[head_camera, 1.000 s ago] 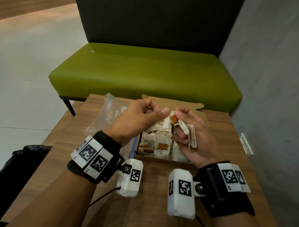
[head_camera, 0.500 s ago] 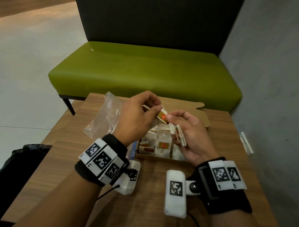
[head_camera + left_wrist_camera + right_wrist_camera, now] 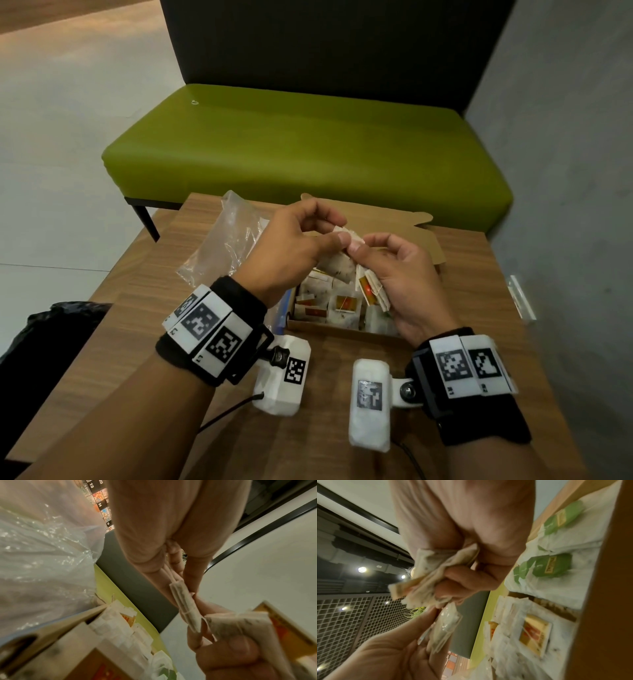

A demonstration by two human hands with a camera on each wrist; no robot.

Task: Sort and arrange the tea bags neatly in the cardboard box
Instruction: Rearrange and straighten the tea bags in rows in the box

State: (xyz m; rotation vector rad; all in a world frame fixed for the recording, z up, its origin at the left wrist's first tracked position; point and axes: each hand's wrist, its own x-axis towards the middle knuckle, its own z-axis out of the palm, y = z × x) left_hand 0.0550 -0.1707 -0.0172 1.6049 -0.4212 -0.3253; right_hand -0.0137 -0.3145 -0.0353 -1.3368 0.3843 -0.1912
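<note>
Pinching one tea bag [image 3: 350, 236], two hands' grip.

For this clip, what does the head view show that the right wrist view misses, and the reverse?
Only the head view shows the wooden table, the green bench, the clear plastic bag left of the cardboard box, and both wrist bands. Only the right wrist view shows green-labelled tea bags in the box, plus ceiling lights and a mesh panel. Both show the left hand pinching one tea bag, the right hand gripping a small stack of tea bags, and red-labelled tea bags in the box.
</note>
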